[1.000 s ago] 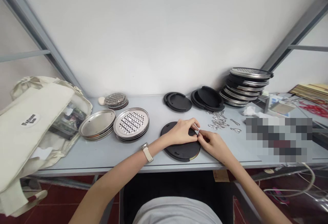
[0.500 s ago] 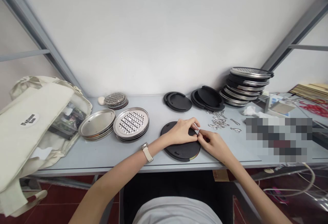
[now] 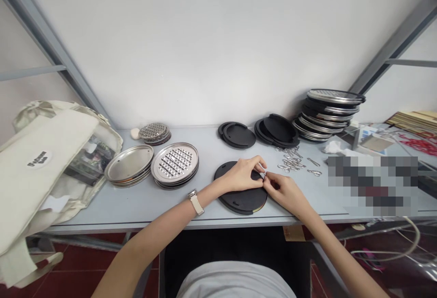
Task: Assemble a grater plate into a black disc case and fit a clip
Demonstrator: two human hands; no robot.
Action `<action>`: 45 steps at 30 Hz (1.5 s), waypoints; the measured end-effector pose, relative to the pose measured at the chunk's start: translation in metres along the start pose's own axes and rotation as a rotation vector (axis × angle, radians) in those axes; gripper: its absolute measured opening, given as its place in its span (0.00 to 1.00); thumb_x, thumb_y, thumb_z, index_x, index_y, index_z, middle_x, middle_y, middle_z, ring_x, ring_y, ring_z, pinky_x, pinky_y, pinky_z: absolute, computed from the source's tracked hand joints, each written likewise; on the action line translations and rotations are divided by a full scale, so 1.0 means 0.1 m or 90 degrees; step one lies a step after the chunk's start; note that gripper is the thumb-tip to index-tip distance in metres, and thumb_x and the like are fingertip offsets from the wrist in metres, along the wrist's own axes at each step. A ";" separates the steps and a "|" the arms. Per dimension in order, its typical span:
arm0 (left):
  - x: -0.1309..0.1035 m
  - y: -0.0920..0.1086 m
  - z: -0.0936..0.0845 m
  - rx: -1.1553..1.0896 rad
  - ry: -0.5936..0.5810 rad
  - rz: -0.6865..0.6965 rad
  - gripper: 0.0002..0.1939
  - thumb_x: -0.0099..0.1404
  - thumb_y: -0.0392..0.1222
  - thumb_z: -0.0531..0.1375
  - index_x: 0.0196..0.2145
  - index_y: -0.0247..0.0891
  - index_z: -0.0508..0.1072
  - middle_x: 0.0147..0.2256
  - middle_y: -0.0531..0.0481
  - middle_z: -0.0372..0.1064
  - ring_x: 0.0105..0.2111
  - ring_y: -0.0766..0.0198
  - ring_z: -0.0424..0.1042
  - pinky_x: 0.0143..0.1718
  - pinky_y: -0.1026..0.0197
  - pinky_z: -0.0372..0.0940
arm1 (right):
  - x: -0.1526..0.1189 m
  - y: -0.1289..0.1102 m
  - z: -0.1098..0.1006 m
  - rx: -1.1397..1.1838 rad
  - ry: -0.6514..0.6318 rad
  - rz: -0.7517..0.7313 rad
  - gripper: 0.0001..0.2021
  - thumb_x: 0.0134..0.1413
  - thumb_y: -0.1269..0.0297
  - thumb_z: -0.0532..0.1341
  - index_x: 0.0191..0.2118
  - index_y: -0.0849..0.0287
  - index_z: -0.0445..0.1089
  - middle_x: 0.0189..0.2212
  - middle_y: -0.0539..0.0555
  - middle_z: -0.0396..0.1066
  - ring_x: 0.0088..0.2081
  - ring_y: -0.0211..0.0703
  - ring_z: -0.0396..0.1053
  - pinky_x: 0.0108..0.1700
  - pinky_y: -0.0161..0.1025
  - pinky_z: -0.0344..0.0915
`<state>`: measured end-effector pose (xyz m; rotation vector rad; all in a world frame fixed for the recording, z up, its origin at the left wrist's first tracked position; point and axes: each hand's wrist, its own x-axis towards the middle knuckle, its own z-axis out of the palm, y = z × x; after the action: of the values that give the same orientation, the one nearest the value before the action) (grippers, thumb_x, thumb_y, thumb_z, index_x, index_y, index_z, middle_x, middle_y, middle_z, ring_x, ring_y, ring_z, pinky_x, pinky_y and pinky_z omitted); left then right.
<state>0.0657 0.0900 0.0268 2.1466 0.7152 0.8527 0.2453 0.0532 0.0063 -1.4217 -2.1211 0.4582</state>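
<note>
A round black disc lies flat near the table's front edge, with small slots and a coloured sliver at its lower right rim. Over its upper part rests my left hand, thumb and fingers pinched together at the disc's right side. My right hand meets it there, its fingertips closed in a pinch. A small shiny bit shows between the two hands, too small to name. Just beyond lies a pile of small metal loop clips. Part of the disc is hidden under my left hand.
To the left stand a stack of round graters, plain metal discs, smaller perforated discs and a cream bag. Black round covers sit at the back, with a tall stack of metal-and-black discs to the right.
Both hands stay at the same spot on the black disc; my right fingertips have shifted only very slightly. Nothing else has visibly moved.
</note>
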 end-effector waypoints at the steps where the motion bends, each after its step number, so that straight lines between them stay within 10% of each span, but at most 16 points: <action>1: 0.00 0.00 0.00 -0.003 0.001 -0.001 0.17 0.54 0.32 0.60 0.42 0.39 0.64 0.40 0.48 0.72 0.43 0.62 0.73 0.45 0.63 0.65 | 0.00 0.00 0.00 0.000 0.001 0.000 0.14 0.57 0.62 0.51 0.22 0.56 0.52 0.16 0.45 0.55 0.20 0.34 0.53 0.24 0.33 0.51; 45: -0.01 0.09 0.00 0.060 0.010 -0.039 0.13 0.56 0.33 0.58 0.40 0.38 0.67 0.41 0.51 0.70 0.34 0.66 0.71 0.36 0.65 0.65 | 0.00 0.00 0.00 -0.026 -0.002 -0.032 0.13 0.60 0.63 0.49 0.23 0.56 0.55 0.18 0.48 0.62 0.20 0.36 0.57 0.25 0.34 0.51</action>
<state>0.0666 0.0837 0.0335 2.1921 0.8398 0.8189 0.2448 0.0533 0.0063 -1.3871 -2.1753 0.3990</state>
